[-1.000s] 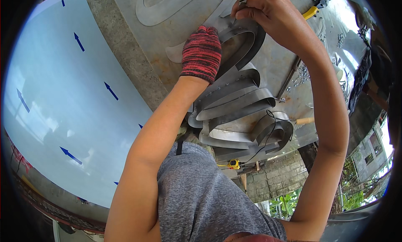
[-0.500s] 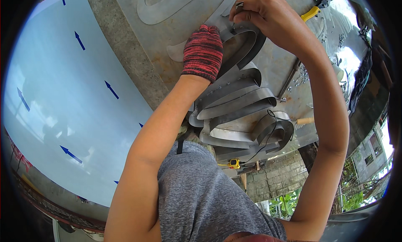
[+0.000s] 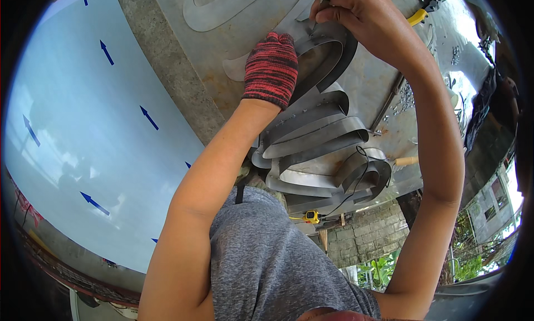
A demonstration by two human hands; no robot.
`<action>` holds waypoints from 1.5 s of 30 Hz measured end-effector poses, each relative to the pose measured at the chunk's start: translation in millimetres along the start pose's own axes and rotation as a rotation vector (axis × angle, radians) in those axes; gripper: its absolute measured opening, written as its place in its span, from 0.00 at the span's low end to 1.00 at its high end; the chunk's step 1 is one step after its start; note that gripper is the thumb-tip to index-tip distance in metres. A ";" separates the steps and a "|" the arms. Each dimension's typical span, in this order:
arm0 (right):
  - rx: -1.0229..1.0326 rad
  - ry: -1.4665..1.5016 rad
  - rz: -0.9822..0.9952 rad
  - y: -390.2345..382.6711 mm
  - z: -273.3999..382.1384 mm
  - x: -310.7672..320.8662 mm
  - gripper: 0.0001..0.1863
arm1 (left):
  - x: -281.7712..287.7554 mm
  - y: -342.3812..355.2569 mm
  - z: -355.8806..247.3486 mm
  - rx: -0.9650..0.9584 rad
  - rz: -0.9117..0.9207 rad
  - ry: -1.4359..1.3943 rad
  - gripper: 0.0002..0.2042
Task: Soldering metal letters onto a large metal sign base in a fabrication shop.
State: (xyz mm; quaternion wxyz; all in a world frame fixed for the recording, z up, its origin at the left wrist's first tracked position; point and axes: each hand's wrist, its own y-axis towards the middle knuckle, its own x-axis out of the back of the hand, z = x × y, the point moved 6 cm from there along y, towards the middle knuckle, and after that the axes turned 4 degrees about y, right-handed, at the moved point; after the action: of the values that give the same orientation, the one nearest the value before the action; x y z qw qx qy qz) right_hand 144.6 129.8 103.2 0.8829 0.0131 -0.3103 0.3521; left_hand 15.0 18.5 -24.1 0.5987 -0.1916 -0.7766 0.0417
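Observation:
My left hand [image 3: 271, 68] wears a red and black striped knit glove. Its fingers are curled closed at the edge of a bent sheet-metal strip [image 3: 337, 55], whose wall curves round to the right; the fingertips are partly hidden. At the top, my bare right hand [image 3: 347, 11] has a ring on one finger. Its thumb and finger are pinched together just above the strip's upper end, on something small that I cannot make out. Under the strip lies flat grey sheet metal, with a rounded cut-out letter-like shape [image 3: 214, 15] at the far left.
Several bent metal channel shapes [image 3: 311, 137] crowd the near edge of the metal-topped table [image 3: 214, 79]. A yellow-handled tool [image 3: 417, 16], small metal bits [image 3: 403, 98] and a rod [image 3: 386, 107] lie at the right. A yellow tape measure [image 3: 311, 216] sits near the edge. Blue-arrowed pale sheeting [image 3: 117, 132] covers the left.
My right hand has moved slightly to the right, and its thumb and finger have shifted over the strip's upper end. The left hand stays at the strip.

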 end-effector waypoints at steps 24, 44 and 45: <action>-0.028 0.019 0.027 0.5 -11.5 -6.0 0.08 | 0.5 1.0 -0.5 0.020 -0.006 -0.045 0.09; -0.835 0.016 -1.762 -438.7 -151.9 97.7 0.11 | -3.5 5.2 6.3 0.014 0.053 0.002 0.15; -0.827 0.000 -1.770 -454.1 -167.6 93.8 0.13 | -2.2 6.6 1.1 -0.012 0.050 -0.005 0.15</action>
State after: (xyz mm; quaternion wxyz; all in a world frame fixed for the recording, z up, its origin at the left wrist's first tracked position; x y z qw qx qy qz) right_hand 573.3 -113.6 109.0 0.7630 -0.0695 -0.2874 -0.5748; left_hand 16.0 24.0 -28.4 0.5943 -0.2145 -0.7734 0.0523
